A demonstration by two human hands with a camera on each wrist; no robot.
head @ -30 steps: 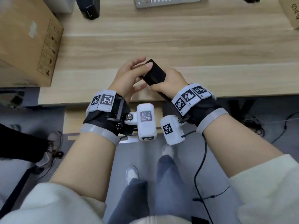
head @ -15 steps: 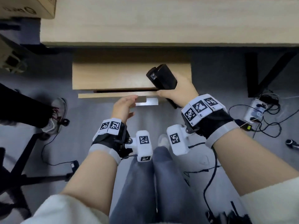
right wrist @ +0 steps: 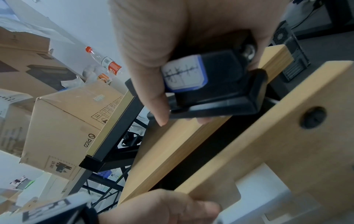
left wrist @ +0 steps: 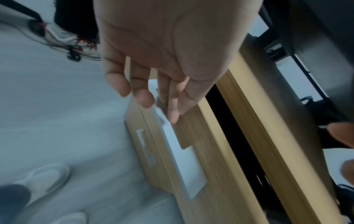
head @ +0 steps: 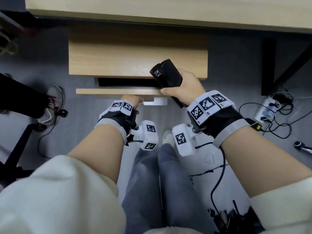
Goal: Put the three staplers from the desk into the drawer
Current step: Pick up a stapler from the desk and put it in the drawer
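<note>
The right hand [head: 184, 86] grips a black stapler [head: 166, 76], fingers and thumb wrapped round its body, and holds it in the air above the right end of the drawer [head: 118, 91], clear of the opening. In the right wrist view the stapler [right wrist: 214, 84] carries a white label with a blue edge [right wrist: 184, 75] on its rear end. The drawer belongs to a wooden cabinet [head: 135, 59] under the desk [head: 168, 12] and stands slightly open, showing a narrow dark gap behind its front panel. The left hand [head: 130, 103] is at the white handle recess [head: 156, 102] of the drawer front; in the left wrist view its fingers [left wrist: 141, 94] hook over the recess edge [left wrist: 172, 136]. A power strip [head: 266, 110] lies on the floor at the right.
</note>
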